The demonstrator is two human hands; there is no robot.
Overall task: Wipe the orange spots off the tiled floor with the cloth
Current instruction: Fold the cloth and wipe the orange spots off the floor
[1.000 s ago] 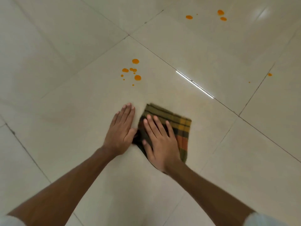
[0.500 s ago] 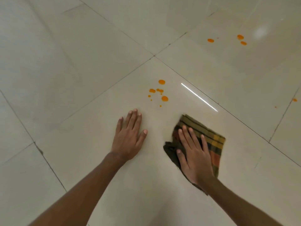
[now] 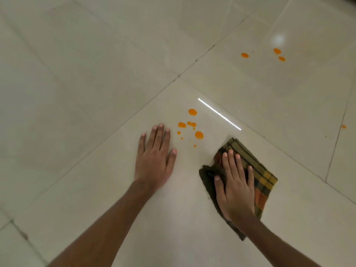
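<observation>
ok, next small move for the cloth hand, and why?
Probably slide the right hand, flat on the cloth, forward and left over the nearest orange spots. They lie unwiped just beyond the cloth's front corner, beside the left hand braced on the floor.

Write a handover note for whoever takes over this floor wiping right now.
Left hand: flat on the bare tile, holding nothing, just left of the near orange spots.
Right hand: palm pressed flat on the checked cloth, which lies on the floor right of and below those spots, not touching them.
Done: no spot visibly wiped.
Left: the near cluster, the three far spots at upper right, and a single small spot at the right edge.
</observation>
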